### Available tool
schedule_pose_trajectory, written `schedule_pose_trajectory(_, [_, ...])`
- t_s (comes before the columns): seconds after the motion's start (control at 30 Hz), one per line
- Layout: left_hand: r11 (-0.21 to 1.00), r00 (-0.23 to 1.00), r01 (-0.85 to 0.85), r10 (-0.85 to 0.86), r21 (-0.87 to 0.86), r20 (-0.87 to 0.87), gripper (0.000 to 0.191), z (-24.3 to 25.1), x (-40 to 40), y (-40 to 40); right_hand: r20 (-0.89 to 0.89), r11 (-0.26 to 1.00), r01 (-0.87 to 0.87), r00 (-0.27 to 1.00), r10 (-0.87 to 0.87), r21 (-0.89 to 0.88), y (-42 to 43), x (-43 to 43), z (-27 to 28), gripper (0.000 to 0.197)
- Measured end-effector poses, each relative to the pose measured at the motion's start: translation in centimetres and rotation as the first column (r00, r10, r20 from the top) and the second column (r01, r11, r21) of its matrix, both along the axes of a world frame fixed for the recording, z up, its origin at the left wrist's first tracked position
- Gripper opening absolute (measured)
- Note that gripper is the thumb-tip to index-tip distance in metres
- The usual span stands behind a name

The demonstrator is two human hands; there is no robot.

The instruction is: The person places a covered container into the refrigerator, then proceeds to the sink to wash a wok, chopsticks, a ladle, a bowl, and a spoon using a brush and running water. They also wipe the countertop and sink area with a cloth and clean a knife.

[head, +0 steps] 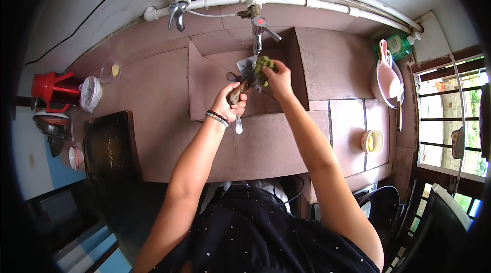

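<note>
Over a tiled sink (218, 98), my left hand (231, 101) grips the dark handle of a broad metal blade, seemingly a cleaver (246, 66), together with a spoon (239, 124) whose pale handle end sticks out below the palm. A rounded spoon-like bowl shows above my left fingers. Pinched in my right hand (277, 77) is a green scrubbing pad or sponge (264, 66), close against the blade's right side. A metal tap (258, 39) stands directly above, and water seems to run from it onto the blade. Part of the blade is hidden by the pad.
White pipes (215, 2) run along the wall. To the left are a dark board (111, 146), a red jug (53, 87) and a lidded bowl (91, 92). On the right stand a small bowl (378, 142), a pink ladle (387, 77) in a basin, and a green soap bottle (399, 46).
</note>
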State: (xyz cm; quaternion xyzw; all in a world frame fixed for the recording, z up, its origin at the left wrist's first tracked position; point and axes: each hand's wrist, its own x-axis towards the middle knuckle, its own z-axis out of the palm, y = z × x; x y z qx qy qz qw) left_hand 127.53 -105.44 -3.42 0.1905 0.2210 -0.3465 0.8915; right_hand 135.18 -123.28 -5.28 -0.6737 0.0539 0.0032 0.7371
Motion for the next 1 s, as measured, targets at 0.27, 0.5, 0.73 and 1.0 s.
schedule_pose_trajectory(0.27, [0.979, 0.992, 0.124, -0.126, -0.164, 0.002, 0.048, 1.7, -1.4, -0.6, 0.271, 0.839, 0.095, 0.961, 0.063, -0.535, 1.9, 2.6, -0.7, 0.027])
schedule_pose_trajectory(0.5, [0.981, 0.995, 0.099, -0.095, -0.167, 0.036, 0.053, 1.2, -1.9, -0.5, -0.041, 0.863, 0.220, 0.963, -0.267, -0.455, -0.9, 5.8, -5.1, 0.028])
schedule_pose_trajectory(0.73, [0.988, 0.997, 0.071, -0.069, -0.139, 0.020, 0.034, 0.0, 6.5, -3.0, -0.350, 0.811, 0.373, 0.910, -0.223, 0.452, -3.7, 3.0, 2.2, 0.019])
schedule_pose_trajectory(1.0, [0.949, 0.999, -0.019, 0.030, 0.314, -0.031, 0.024, 1.2, 7.1, -5.2, 0.139, 0.957, -0.035, 0.990, -0.005, 0.287, -1.2, 0.9, 15.2, 0.025])
